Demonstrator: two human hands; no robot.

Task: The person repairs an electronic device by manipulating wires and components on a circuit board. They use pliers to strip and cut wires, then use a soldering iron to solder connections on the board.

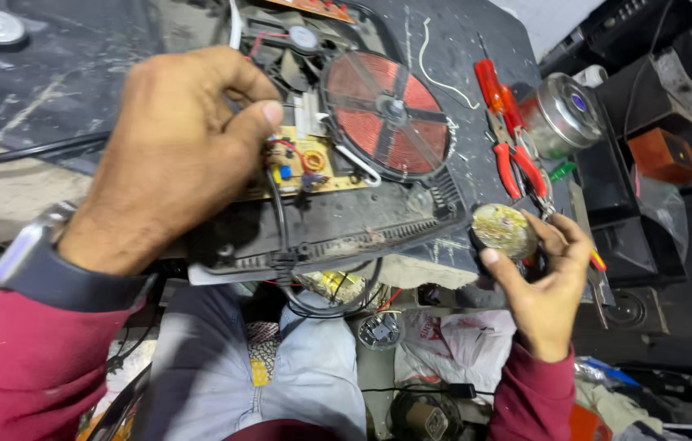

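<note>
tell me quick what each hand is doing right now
Left hand: closed, fingers pinched at the circuit board inside the opened induction cooker.
Right hand: closed around a small round tin, held beside the cooker.

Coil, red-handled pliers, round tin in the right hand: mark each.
Coil (387, 114): head view, on its red winding.
Red-handled pliers (519, 167): head view, on a red handle.
Round tin (503, 230): head view, on its speckled top face.

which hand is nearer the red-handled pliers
Right. The right hand sits just below the red-handled pliers, holding a small round tin next to their jaws. The left hand is far to the left, on the circuit board.
</note>
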